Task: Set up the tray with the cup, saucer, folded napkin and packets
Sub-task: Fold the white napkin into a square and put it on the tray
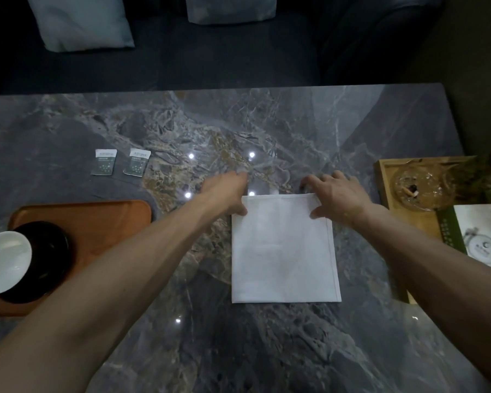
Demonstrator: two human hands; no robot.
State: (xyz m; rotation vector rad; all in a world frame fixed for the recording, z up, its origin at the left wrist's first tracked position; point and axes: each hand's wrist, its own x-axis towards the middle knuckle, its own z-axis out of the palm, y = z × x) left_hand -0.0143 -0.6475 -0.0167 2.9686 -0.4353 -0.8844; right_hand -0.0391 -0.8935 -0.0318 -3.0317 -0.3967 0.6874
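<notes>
A white napkin point(284, 251) lies flat on the marble table, right of centre. My left hand point(227, 191) pinches its far left corner and my right hand point(338, 194) pinches its far right corner. At the left edge sits a brown wooden tray point(105, 219). On it stands a black saucer point(46, 262) with a white cup point(3, 262) partly over it. Two small green and white packets point(104, 162) point(137, 162) lie side by side on the table beyond the tray.
A light wooden tray point(386, 177) at the right edge holds a glass ashtray point(420, 185) and a printed card point(479, 236). Beyond the table's far edge is a dark sofa with two pale cushions point(80, 21).
</notes>
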